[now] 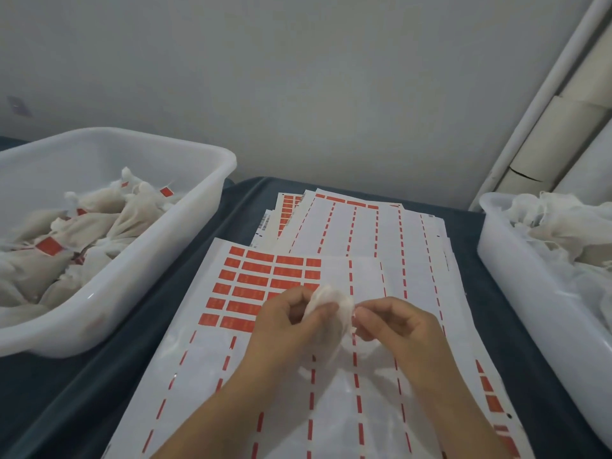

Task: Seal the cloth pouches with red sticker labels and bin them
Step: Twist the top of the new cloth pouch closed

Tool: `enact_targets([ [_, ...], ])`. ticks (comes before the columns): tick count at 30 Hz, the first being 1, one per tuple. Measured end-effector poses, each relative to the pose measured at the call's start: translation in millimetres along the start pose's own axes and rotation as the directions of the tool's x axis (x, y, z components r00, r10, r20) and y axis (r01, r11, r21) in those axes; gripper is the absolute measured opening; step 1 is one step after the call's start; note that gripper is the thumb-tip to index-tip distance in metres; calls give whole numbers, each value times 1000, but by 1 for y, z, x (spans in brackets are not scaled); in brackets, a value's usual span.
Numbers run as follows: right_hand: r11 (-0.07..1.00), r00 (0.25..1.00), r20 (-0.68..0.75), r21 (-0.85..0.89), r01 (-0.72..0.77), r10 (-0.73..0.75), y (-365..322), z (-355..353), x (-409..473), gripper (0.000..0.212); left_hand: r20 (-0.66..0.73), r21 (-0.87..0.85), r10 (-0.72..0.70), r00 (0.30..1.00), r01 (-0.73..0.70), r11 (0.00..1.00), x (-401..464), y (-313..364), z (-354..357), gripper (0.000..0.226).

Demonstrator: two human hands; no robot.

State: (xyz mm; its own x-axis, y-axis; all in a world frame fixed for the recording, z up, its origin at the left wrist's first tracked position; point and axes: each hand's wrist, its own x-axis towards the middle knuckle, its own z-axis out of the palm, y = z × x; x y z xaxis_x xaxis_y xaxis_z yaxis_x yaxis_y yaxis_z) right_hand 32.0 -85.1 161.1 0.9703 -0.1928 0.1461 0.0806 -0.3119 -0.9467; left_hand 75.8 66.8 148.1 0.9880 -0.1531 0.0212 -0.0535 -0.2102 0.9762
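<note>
hands: left hand [291, 321], right hand [394, 323] grip one pouch [331, 301]; two bins [185, 240].

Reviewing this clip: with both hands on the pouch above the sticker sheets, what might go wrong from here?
1. The pouch is held up between the left hand and right hand with no red label visible on it; it might be binned unsealed.
2. Few red stickers remain on the top sheet; peeling one single-handed may drag it.
3. The two bins, left bin and right bin, look alike, inviting a mix-up.
</note>
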Motion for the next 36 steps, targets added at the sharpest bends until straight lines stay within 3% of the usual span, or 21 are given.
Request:
enact_targets([
  [4, 996, 998, -11, -70, 55, -55, -2, 5, 0, 31, -12, -17, 13, 1000, -14, 1000, 1, 0, 0, 16],
  [10, 989, 990, -93, -113, 98, -109, 3, 5, -2, 11, 9, -15, 39, 999, -39, 999, -3, -1, 0, 18],
  [14, 988, 992, -30, -97, 122, -126, 1, 7, -4, 7, 126, -118, 121, 985, -106, 987, -5, 4, -3, 33],
  [19, 978, 986, -11, -126, 166, -168, -3, 5, -6, 8, 84, -64, 153, 985, -148, 987, -5, 8, -5, 19],
  [22, 988, 990, -34, -74, 132, -135, -5, 2, -6, 11, 95, -36, 148, 984, -145, 989, -6, 8, -4, 23],
  [25, 995, 996, 4, 51, 87, -87, -8, 5, -7, 17, 116, 2, 140, 983, -141, 990, -7, 7, -3, 8],
  [33, 951, 1000, -10, 309, -20, 24, -11, 4, -8, 18, 30, -9, 119, 992, -119, 993, -4, 10, -3, 9],
  [36, 941, 998, -8, 336, -50, 56, -11, 5, -7, 18, 7, 95, 148, 989, -148, 984, -2, 12, -5, 11],
])
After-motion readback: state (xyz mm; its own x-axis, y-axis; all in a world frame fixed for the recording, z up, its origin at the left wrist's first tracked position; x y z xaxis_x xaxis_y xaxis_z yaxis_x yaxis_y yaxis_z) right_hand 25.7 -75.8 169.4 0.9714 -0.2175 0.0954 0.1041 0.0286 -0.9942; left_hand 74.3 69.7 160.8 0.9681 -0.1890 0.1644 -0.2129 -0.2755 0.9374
